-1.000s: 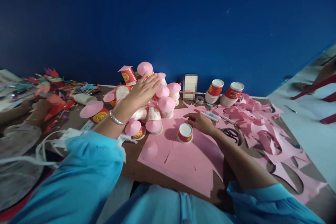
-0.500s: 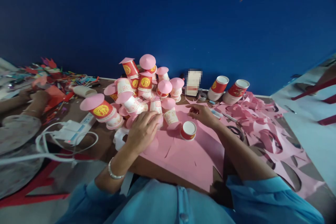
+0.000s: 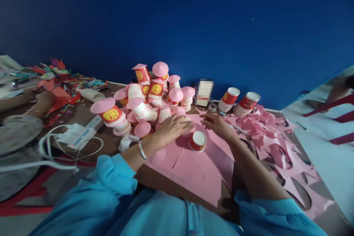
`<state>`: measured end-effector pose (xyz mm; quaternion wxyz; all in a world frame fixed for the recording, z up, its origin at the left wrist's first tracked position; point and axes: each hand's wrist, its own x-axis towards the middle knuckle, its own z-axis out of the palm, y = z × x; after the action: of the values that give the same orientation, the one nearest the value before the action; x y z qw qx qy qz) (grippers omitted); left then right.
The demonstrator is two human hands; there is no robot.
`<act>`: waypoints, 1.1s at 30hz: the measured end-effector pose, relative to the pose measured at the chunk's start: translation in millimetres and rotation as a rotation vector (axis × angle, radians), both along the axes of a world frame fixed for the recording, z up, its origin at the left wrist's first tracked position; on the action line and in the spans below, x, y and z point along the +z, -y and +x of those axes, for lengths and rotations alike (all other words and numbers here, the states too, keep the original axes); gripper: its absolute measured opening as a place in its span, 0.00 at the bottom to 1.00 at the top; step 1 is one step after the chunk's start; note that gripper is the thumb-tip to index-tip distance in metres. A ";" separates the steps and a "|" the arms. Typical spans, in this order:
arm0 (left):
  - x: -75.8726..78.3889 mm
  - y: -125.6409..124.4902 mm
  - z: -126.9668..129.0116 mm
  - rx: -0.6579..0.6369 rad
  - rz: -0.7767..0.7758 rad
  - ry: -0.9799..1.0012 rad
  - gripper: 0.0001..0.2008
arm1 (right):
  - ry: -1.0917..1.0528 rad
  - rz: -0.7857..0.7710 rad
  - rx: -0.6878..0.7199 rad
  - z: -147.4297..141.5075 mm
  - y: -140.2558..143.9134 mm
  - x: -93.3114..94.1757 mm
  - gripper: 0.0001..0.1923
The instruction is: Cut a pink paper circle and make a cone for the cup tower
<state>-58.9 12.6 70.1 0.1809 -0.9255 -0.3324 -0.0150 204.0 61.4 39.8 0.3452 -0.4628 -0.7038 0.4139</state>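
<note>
Fingers (image 3: 184,121) flat (left hand (image 3: 173,127)) beside cup (image 3: 198,141)

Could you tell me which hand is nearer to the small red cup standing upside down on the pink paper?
Left. The left hand lies just up-left of the red cup; the right hand rests slightly farther off, up-right of it.

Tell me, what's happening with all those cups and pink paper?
A person in a blue top sits at a table of paper crafts. Their left hand reaches into the foot of a pile of cups with pink paper caps, and their right hand rests on the pink paper sheet. An upturned small red cup stands between the hands. Another person's arms work at the far left.
</note>
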 end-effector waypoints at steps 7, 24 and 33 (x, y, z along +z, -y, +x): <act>4.4 -17.6 11.4 0.033 -0.080 0.025 0.16 | 0.030 -0.045 -0.022 -0.9 2.8 -3.0 0.18; 44.9 -15.6 -50.0 0.437 -0.119 1.233 0.35 | 0.095 -0.057 0.021 -8.6 5.3 -12.1 0.13; 56.9 -30.8 -54.9 0.589 0.118 1.042 0.43 | 0.198 0.094 -0.013 -7.9 -2.7 -14.8 0.12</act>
<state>-113.8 43.5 127.1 0.0418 -0.6538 -0.6183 -0.4342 196.1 64.2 24.9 0.2977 -0.4893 -0.7502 0.3304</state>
